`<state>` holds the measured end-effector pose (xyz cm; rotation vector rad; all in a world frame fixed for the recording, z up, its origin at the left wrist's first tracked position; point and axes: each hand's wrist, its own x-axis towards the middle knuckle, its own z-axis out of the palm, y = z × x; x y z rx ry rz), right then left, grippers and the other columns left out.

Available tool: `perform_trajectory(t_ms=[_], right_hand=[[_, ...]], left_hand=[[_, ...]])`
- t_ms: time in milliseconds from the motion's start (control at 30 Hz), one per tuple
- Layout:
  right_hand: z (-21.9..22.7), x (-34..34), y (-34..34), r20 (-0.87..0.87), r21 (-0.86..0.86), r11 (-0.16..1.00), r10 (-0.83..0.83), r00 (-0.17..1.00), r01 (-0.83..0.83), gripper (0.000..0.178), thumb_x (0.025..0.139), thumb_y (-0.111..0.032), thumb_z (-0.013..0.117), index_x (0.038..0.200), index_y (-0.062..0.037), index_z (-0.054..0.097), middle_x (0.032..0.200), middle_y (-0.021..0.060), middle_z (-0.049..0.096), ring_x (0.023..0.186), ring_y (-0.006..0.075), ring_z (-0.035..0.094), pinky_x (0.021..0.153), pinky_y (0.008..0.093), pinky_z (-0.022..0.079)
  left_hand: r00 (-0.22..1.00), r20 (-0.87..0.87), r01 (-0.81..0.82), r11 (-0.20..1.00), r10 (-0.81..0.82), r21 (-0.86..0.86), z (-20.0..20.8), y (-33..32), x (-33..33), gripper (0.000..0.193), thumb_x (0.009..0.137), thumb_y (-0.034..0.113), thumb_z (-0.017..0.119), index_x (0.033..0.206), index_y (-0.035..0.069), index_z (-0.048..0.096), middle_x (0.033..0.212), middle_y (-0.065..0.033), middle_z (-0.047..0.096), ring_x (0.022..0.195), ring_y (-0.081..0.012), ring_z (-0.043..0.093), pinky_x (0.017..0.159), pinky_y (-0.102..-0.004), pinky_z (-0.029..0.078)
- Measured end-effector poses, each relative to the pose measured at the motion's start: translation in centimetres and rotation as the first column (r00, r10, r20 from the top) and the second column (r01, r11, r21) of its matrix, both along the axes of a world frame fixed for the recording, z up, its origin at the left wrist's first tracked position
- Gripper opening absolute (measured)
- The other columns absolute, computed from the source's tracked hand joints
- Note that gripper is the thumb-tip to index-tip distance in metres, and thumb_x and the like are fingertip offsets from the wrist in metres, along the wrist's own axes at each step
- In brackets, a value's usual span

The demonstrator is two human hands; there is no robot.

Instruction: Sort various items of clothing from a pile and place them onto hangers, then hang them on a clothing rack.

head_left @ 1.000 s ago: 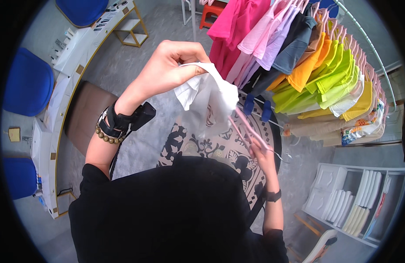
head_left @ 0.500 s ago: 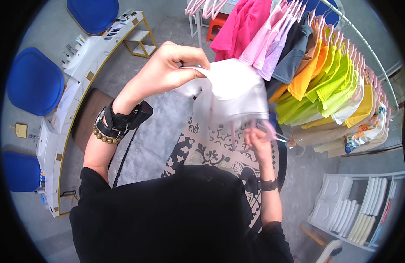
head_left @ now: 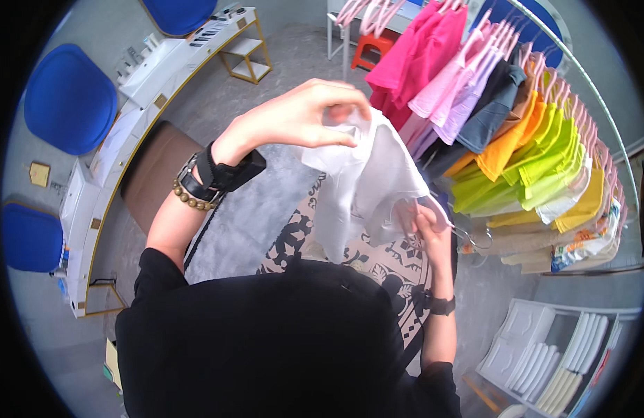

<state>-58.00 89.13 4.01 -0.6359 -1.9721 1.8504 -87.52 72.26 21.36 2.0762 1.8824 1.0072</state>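
Your right hand (head_left: 435,235) is closed on a pink hanger (head_left: 441,210), its far part hidden in the cloth; your left hand (head_left: 304,115) is at the cloth's upper edge, fingertips blurred, so I can't tell whether they pinch. Between your hands, mid-frame, the white garment (head_left: 367,184) hangs in soft creases, its full outline hard to read.

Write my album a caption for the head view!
Left hand at white cloth garment, right hand on thin pink hanger, near colourful hanging shirts.
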Motion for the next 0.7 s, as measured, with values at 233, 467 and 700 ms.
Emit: perform_trajectory(t_ms=[233, 467, 700], right_hand=[[0.7, 0.2, 0.8, 0.107, 0.105, 0.993, 0.035, 0.994, -0.047, 0.021, 0.097, -0.011, 0.057, 0.111, -0.0012, 0.069, 0.069, -0.0039, 0.054, 0.060, 0.0036, 0.043, 0.054, 0.0209, 0.034], [2.5, 0.9, 1.3, 0.203, 0.063, 0.998, -0.015, 0.979, 0.002, 0.017, 0.093, -0.009, 0.060, 0.101, 0.0025, 0.069, 0.069, -0.0015, 0.062, 0.059, 0.0042, 0.053, 0.054, 0.0188, 0.040], [0.8, 1.0, 0.5, -0.057, 0.297, 0.926, -0.225, 0.973, 0.232, 0.028, 0.082, 0.001, 0.069, 0.109, 0.0016, 0.063, 0.100, 0.0091, 0.064, 0.090, 0.0152, 0.059, 0.082, 0.0288, 0.048]], left_hand=[[0.854, -0.498, 0.211, 0.975, -0.148, 0.073, -2.7, 3.1, 4.6, 0.022, 0.081, 0.021, 0.068, 0.096, 0.006, 0.063, 0.096, -0.0100, 0.061, 0.095, -0.0271, 0.060, 0.083, -0.0392, 0.047], [0.735, -0.663, 0.229, 0.972, -0.145, 0.042, -8.9, 5.0, 6.0, 0.013, 0.082, 0.014, 0.058, 0.086, 0.004, 0.051, 0.059, -0.0076, 0.059, 0.056, -0.0235, 0.066, 0.043, -0.0354, 0.047], [0.792, -0.551, 0.276, 0.959, -0.262, -0.058, -10.9, 6.9, 8.0, 0.015, 0.081, 0.018, 0.059, 0.082, 0.003, 0.057, 0.062, -0.0092, 0.065, 0.061, -0.0286, 0.069, 0.050, -0.0401, 0.051]])
